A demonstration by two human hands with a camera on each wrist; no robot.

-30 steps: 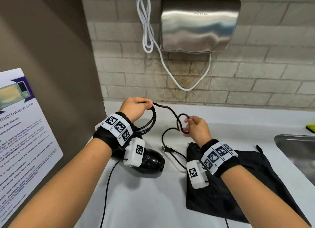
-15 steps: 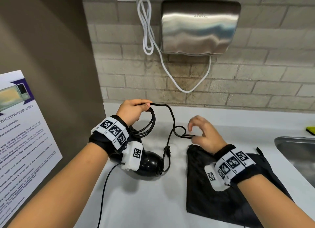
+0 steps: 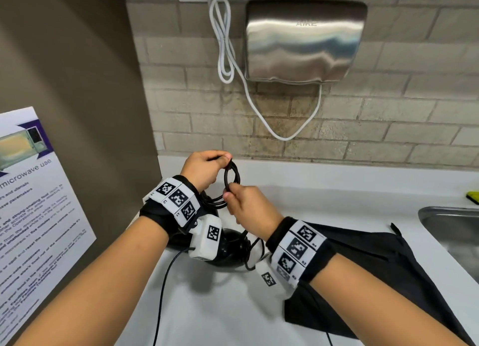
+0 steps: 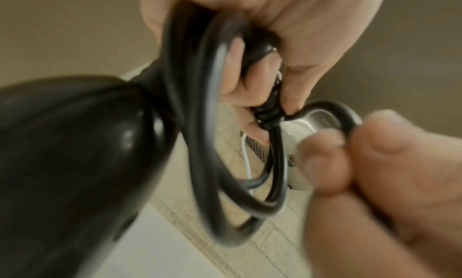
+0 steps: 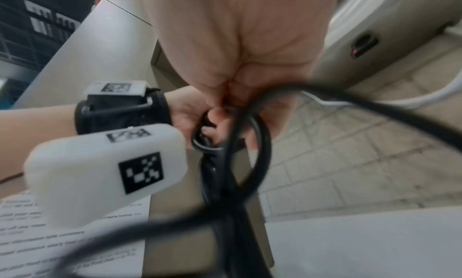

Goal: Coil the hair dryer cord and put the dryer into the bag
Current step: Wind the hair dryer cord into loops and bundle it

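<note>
The left hand (image 3: 204,168) grips the top of the coiled loops of thin black rubber cord (image 3: 231,176), fingers curled round the bundle (the wrist view shows several strands passing through its fist). The right hand (image 3: 250,209), just below and right of it, pinches the loop's lower end between thumb and fingers. Beneath both wrists the glossy black plastic hair dryer (image 3: 229,250) lies on the white countertop (image 3: 207,307), with the flat black fabric bag (image 3: 373,268) under the right forearm.
</note>
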